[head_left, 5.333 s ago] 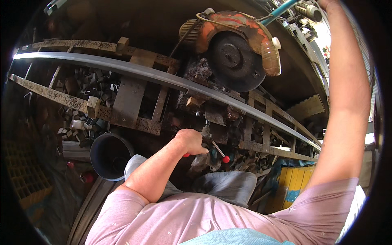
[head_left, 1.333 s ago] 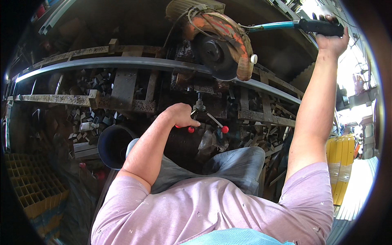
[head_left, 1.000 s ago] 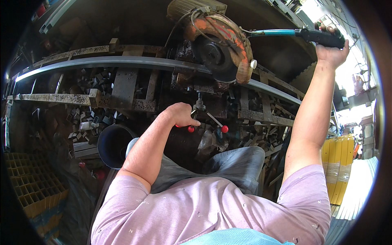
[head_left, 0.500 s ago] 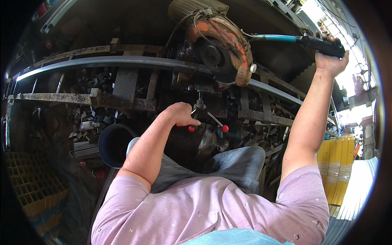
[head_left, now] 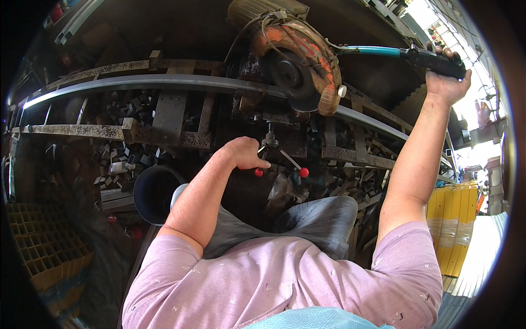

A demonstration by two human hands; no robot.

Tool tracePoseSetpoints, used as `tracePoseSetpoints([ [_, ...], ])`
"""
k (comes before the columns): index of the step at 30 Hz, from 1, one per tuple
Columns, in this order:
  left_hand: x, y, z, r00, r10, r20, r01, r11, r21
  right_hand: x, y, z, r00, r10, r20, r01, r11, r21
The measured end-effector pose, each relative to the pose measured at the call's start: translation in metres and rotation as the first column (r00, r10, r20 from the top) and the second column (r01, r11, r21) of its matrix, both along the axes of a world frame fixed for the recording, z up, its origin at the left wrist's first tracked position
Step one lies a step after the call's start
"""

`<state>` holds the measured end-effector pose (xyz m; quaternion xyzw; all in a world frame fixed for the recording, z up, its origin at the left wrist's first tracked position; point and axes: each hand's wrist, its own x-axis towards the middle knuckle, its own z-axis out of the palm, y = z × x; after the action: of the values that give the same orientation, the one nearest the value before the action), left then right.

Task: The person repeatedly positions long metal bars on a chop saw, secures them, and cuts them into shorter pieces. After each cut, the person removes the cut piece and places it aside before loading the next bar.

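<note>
Up at the right, my right hand (head_left: 446, 86) is closed round the black handle grip (head_left: 437, 61) of a cut-off saw. A blue-green lever (head_left: 372, 50) joins the grip to the saw's worn orange guard (head_left: 323, 60). The dark cutting disc (head_left: 301, 101) is at a long silver metal bar (head_left: 181, 81) lying across the machine, their exact contact hidden by the guard. Below the saw stands a vise screw (head_left: 269, 134) with a spoked handle and red ball knobs (head_left: 303, 172). My left hand (head_left: 245, 153) is closed over its left spoke, thumb stretched out above the other knob (head_left: 258, 172).
Metal support frames (head_left: 71, 130) run left and right of the saw, with many offcuts (head_left: 126, 162) beneath. A dark bucket (head_left: 156, 192) stands left of my knees. Bundled square tubes (head_left: 49, 241) lie at lower left, yellow strips (head_left: 453, 225) at right.
</note>
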<state>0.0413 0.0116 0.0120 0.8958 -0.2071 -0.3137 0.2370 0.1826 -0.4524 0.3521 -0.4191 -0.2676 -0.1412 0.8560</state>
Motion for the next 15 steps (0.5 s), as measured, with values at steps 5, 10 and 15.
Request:
tracePoseSetpoints([
  [5, 0.0001, -0.0002, 0.0007, 1.000, 0.008, -0.024, -0.008, 1.000, 0.005, 0.0003, -0.0015, -0.0002, 1.000, -0.017, 0.010, 0.017, 1.000, -0.006],
  [10, 0.0000, -0.0004, 0.0018, 0.999, 0.015, -0.029, -0.015, 1.000, 0.003, 0.0000, -0.0007, -0.0008, 0.999, -0.032, 0.005, 0.032, 0.999, -0.001],
  [15, -0.0001, 0.0005, 0.0059, 0.999, 0.014, -0.035, -0.014, 1.000, 0.002, -0.0021, -0.0021, -0.0017, 1.000, 0.004, 0.006, -0.004, 1.000, -0.001],
])
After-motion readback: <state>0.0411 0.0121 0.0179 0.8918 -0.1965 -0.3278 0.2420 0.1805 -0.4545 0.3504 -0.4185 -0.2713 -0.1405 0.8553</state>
